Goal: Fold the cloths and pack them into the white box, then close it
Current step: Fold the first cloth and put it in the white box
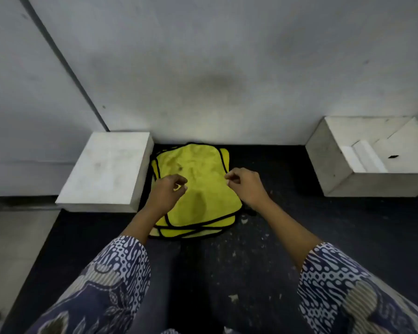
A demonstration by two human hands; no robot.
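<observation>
A stack of several yellow cloths [198, 189] with black trim lies flat on the dark floor mat in front of me, against the wall. My left hand [168, 190] hovers over the stack's left side with curled fingers, thumb near the fingertips, holding nothing. Over the stack's right edge, my right hand [245, 184] is curled the same way and also holds nothing. The open white box [333, 165] stands at the right by the wall, with white inserts inside. A flat-topped white box part [106, 169], probably the lid, sits just left of the cloths.
The grey wall [215, 80] rises directly behind the cloths and both white pieces. The dark mat [275, 237] is speckled with small white debris. Pale floor tiles [15, 237] border the mat on the left.
</observation>
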